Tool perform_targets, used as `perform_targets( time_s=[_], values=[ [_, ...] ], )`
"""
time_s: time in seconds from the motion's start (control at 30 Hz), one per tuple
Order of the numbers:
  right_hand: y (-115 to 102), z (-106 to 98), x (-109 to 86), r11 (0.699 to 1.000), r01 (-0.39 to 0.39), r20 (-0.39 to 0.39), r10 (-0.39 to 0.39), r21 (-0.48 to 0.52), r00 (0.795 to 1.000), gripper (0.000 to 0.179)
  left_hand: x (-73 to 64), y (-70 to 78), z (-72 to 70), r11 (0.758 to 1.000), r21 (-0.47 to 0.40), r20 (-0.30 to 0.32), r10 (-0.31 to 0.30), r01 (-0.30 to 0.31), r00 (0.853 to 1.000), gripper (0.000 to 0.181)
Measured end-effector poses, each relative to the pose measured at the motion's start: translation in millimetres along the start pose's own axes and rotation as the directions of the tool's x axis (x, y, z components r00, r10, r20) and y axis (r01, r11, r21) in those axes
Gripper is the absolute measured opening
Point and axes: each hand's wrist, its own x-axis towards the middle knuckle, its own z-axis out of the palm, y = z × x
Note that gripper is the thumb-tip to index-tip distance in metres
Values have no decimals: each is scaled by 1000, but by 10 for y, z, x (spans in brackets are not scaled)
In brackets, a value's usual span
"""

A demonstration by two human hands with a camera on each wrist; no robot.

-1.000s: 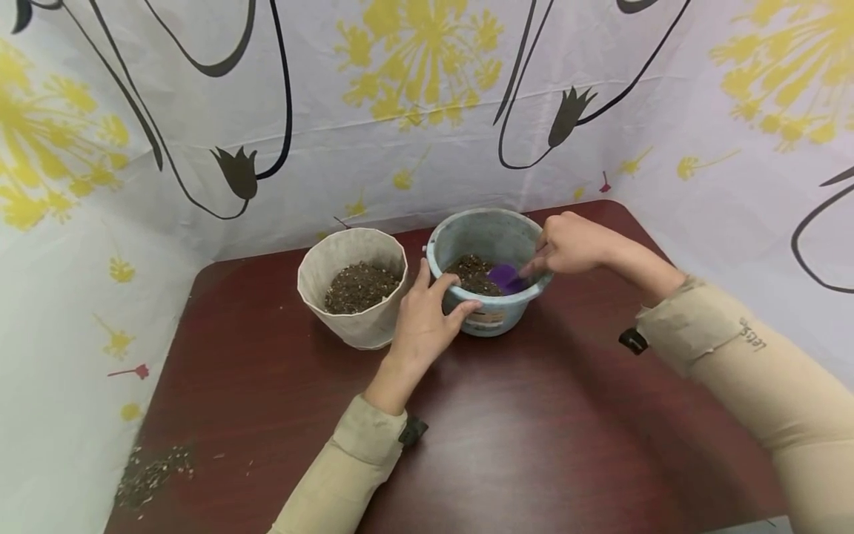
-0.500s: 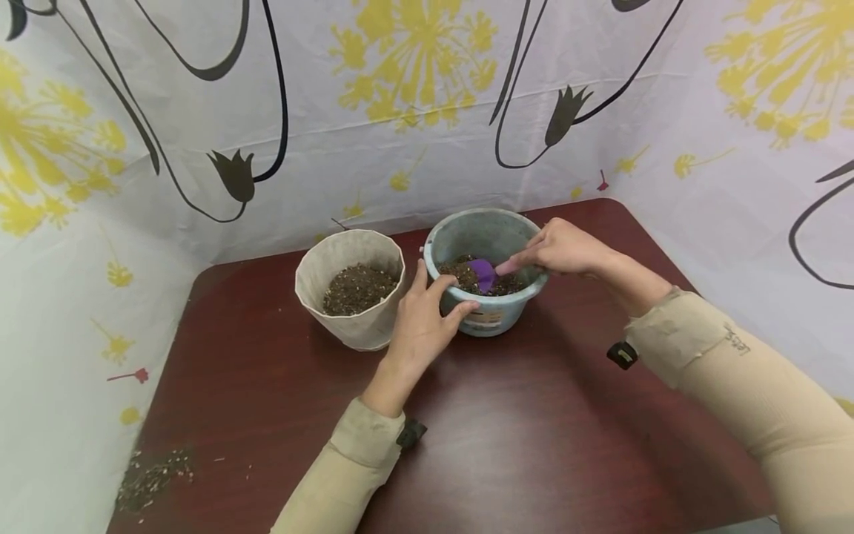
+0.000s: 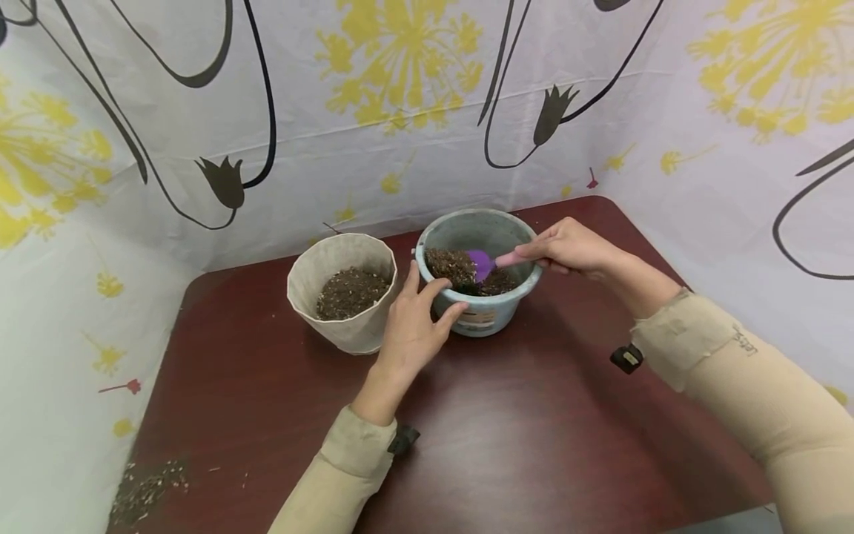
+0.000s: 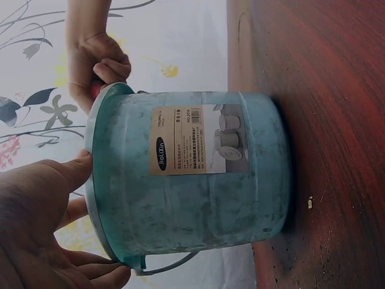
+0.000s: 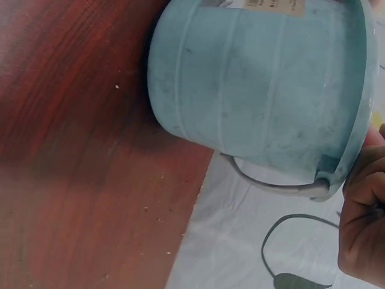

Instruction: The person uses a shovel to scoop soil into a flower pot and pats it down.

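Note:
A light blue bucket [image 3: 477, 317] with potting soil inside stands upright on the table, a paper label on its side. My left hand [image 3: 412, 326] holds the bucket's near-left rim, thumb and fingers on its edge, as the left wrist view also shows. My right hand [image 3: 567, 248] grips the pink handle of a hand trowel [image 3: 482, 263] over the bucket's right side. The trowel's purple blade is inside the bucket, beside a raised clump of soil [image 3: 448, 267]. In the right wrist view only part of my right hand [image 5: 364, 211] shows, near the rim, and the blade is hidden.
Left of the bucket, close to my left hand, stands a white faceted pot [image 3: 340, 335] partly filled with soil. Spilled soil [image 3: 143, 491] lies at the front left of the dark red table [image 3: 527, 437]. A patterned cloth [image 3: 373, 170] hangs behind. The bucket's handle [image 5: 271, 188] hangs down.
The trowel's blade has shifted left through the soil in the bucket, and a clump of soil has risen at the left side. My left hand stays on the rim.

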Motion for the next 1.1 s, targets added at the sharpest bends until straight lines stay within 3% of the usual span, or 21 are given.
perform_targets(
  time_s=[0.3,0.5,1.1],
  values=[
    [142,-36,-63,990,50,-30,-46,136,998,29,3,-12,-5,1000,6,2,5,-5,1000,46],
    [164,-54,-158,979,47,-77,-32,200,997,33,0,-23,0,1000,-10,6,8,-8,1000,45],
    [272,-200,-344,979,73,-98,-55,190,994,36,-1,-17,-22,1000,-3,29,-13,13,999,44]
  ],
)
